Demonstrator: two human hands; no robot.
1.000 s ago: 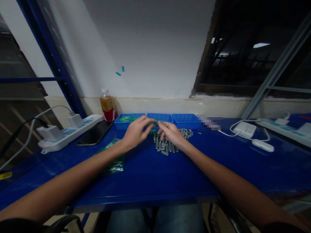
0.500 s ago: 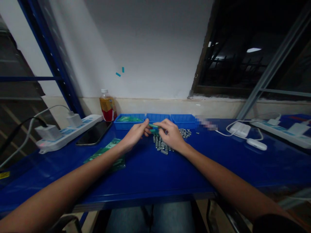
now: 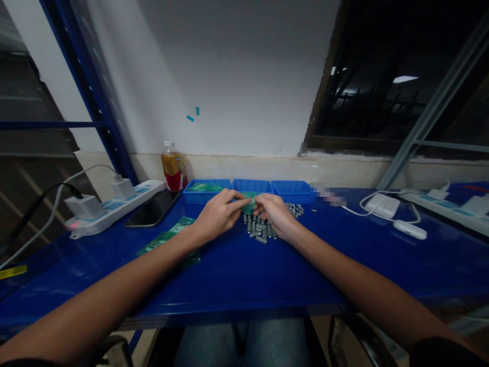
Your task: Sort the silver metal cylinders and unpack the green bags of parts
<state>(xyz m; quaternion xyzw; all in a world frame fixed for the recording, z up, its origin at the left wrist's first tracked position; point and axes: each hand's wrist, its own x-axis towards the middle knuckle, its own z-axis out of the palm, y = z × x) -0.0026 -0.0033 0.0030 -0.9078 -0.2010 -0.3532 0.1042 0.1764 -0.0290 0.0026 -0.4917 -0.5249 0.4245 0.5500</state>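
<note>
Between my two hands is a small green plastic bag (image 3: 249,205), raised a little above the table. My left hand (image 3: 220,213) pinches its left side, fingers bent over it. On the other side my right hand (image 3: 275,210) is closed on the bag's right edge. Anything inside the bag is too small to make out. Several silver metal cylinders (image 3: 261,230) lie in a loose pile just below and behind my right hand. Smaller metal pieces (image 3: 295,209) are heaped to its right. Flat green bags (image 3: 168,239) lie beside my left forearm.
Three blue bins stand along the wall: the left bin (image 3: 191,198) holds green bags, beside a middle bin (image 3: 252,184) and a right bin (image 3: 292,192). A drink bottle (image 3: 174,168), a phone (image 3: 153,209) and a power strip (image 3: 147,191) are at left. White chargers (image 3: 383,205) and cables lie right.
My left hand has turned over the bag and moved closer to my right hand. The green bag now shows more of its face between them. The view has shifted slightly.
</note>
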